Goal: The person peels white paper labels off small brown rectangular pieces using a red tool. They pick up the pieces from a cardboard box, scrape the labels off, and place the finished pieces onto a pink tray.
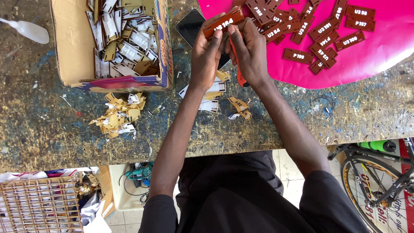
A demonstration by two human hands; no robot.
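My left hand grips a small brown rectangular tag with white characters, holding it over the paint-stained workbench. My right hand touches the same tag with its fingertips and holds a thin orange-red tool that pokes out below the palm. Several similar brown tags lie spread on a bright pink sheet just to the right. Peeled paper backing scraps are piled on the bench to the left, with a few more under my wrists.
An open cardboard box filled with paper-covered tags stands at upper left. A dark phone lies by the pink sheet. A white plastic spoon sits far left. Below the bench edge are a laser-cut wooden grid and a bicycle wheel.
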